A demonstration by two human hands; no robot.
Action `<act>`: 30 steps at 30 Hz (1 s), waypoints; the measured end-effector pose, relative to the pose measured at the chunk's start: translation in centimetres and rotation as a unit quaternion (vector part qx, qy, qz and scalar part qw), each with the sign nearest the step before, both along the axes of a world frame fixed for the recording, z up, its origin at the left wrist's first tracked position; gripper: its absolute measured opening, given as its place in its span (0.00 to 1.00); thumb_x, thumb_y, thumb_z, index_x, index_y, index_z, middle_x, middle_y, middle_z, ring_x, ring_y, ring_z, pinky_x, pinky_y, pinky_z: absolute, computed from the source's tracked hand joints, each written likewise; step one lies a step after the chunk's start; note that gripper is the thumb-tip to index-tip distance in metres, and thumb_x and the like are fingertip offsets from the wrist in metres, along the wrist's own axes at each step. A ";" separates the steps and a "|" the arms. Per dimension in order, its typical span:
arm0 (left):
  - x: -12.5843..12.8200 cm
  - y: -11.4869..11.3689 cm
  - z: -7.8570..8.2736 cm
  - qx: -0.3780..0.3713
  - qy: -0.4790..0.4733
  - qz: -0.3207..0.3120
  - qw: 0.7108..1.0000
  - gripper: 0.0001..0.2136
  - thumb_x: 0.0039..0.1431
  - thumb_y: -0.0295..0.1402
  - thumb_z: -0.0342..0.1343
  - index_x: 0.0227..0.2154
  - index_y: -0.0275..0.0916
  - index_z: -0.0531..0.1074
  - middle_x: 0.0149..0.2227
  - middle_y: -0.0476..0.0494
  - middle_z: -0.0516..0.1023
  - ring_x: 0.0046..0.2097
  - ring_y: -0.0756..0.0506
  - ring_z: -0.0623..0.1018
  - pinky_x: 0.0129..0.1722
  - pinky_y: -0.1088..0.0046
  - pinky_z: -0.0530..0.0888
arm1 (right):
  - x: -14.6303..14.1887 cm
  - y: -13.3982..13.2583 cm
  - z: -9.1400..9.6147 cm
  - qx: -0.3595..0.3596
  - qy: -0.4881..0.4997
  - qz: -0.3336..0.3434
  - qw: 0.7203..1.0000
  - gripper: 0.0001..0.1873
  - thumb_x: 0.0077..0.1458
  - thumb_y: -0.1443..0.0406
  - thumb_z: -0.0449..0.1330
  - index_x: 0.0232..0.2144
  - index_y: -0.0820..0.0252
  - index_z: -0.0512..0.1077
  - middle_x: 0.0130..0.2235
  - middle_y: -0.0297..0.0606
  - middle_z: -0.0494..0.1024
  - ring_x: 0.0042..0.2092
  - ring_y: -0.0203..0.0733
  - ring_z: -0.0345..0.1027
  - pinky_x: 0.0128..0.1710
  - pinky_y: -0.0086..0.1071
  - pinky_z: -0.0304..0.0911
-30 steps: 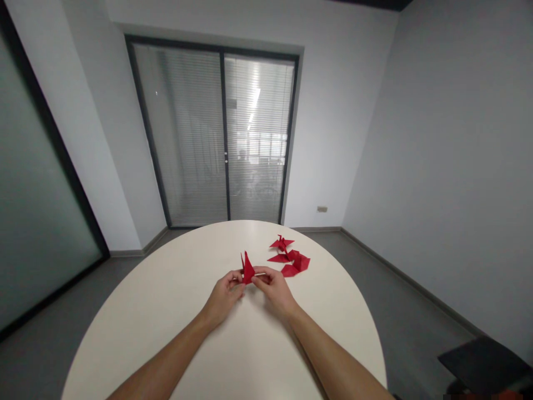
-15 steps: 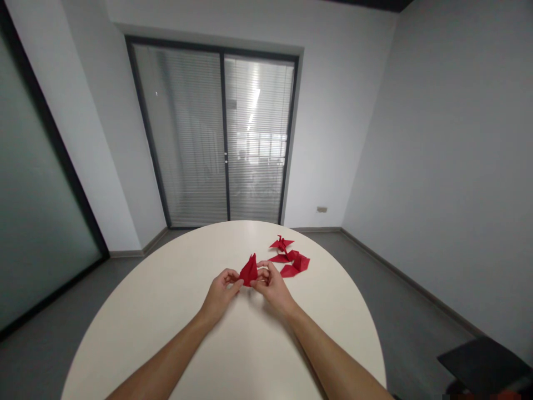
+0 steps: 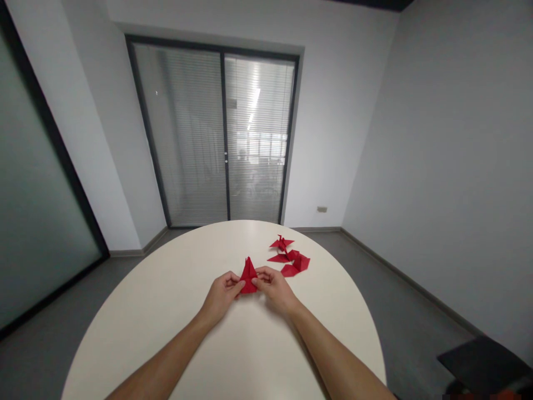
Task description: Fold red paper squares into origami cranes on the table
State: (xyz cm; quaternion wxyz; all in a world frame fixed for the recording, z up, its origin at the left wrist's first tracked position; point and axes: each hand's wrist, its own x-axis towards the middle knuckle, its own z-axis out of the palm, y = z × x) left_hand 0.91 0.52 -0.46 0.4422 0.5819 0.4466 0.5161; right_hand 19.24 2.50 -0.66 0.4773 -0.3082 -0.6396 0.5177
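Between my hands is a piece of folded red paper (image 3: 249, 273), with narrow points at its top and a wider lower part. My left hand (image 3: 224, 290) pinches its left side between thumb and fingers. On the right side, my right hand (image 3: 273, 286) pinches it the same way, thumb in front. Just beyond my right hand, several red origami cranes (image 3: 296, 265) lie close together on the table. The backs of the fingers are partly hidden behind the paper.
A round cream table (image 3: 166, 311) stands under my arms. Beyond it is a glass partition with blinds (image 3: 187, 150). At the lower right a black chair (image 3: 485, 364) shows in part.
The folded paper has turned to face me more squarely, and its lower part now shows wider below my thumbs. My right thumb has moved slightly up. The cranes have not moved.
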 end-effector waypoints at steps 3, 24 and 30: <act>0.0 0.1 -0.1 -0.024 -0.028 -0.002 0.999 0.17 0.45 0.44 0.66 0.29 0.38 0.70 0.22 0.49 0.76 0.23 0.49 0.72 0.24 0.75 0.65 | 0.1 -0.1 -0.1 -0.031 0.018 -0.012 0.999 0.25 0.48 0.52 0.69 0.43 0.56 0.67 0.31 0.34 0.81 0.31 0.40 0.72 0.32 0.32 0.62; -0.2 0.4 -0.9 0.000 -0.010 -0.016 1.000 0.10 0.50 0.37 0.60 0.32 0.36 0.73 0.29 0.47 0.78 0.24 0.50 0.74 0.25 0.75 0.69 | 0.7 0.3 -0.3 -0.009 -0.034 -0.004 0.999 0.09 0.52 0.65 0.58 0.34 0.61 0.77 0.31 0.35 0.79 0.34 0.39 0.70 0.38 0.33 0.62; -0.1 0.3 -0.6 0.001 -0.012 0.003 1.000 0.15 0.46 0.39 0.64 0.36 0.36 0.73 0.36 0.42 0.80 0.28 0.49 0.77 0.27 0.75 0.70 | 0.5 0.3 -0.4 0.019 -0.060 -0.028 0.998 0.10 0.52 0.62 0.63 0.36 0.60 0.77 0.34 0.37 0.79 0.35 0.40 0.71 0.39 0.33 0.63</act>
